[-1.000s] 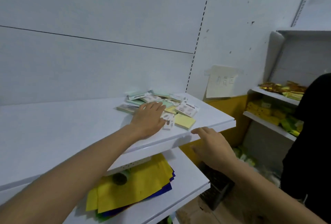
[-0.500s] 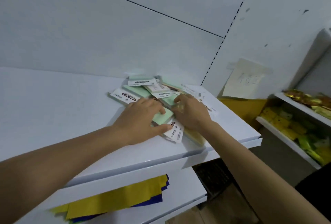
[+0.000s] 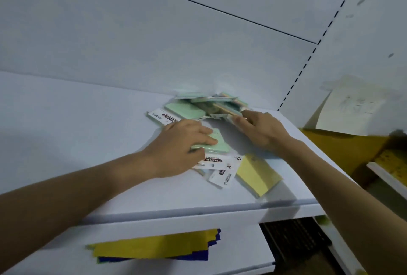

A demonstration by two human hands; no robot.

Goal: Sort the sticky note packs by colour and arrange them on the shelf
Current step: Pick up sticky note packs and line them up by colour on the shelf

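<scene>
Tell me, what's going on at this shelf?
A person is going through a jumbled pile of sticky note packs on a white shelf. The left hand grips a green pack, while the right hand pinches a rear pack in the heap. A yellow pack lies near the front edge. Nothing is grouped by colour yet.

The left hand and the right hand were bare; both forearms were uncovered as far as could be seen.
</scene>
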